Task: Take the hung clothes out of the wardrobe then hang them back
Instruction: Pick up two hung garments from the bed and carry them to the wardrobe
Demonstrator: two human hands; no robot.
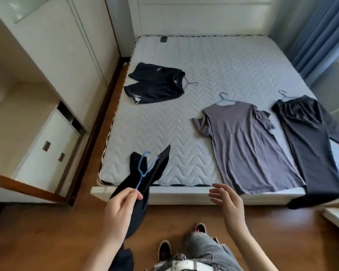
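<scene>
My left hand [121, 204] pinches the neck of a light blue hanger [143, 171] that carries a black garment [143, 184], held over the near left corner of the bed. My right hand [227, 200] is open, fingers spread, empty, in front of the bed's near edge. Three garments lie on the mattress [213, 61], each on its hanger: dark navy shorts and top [157, 85] at the left, a grey T-shirt [245, 145] in the middle, and a dark garment [309, 137] at the right that hangs over the bed's edge.
The white wardrobe [53, 61] with drawers [47, 145] stands to the left of the bed. Blue curtains [317, 32] hang at the far right. A small dark object [164, 39] lies at the head of the mattress. My feet stand on the wooden floor [47, 231].
</scene>
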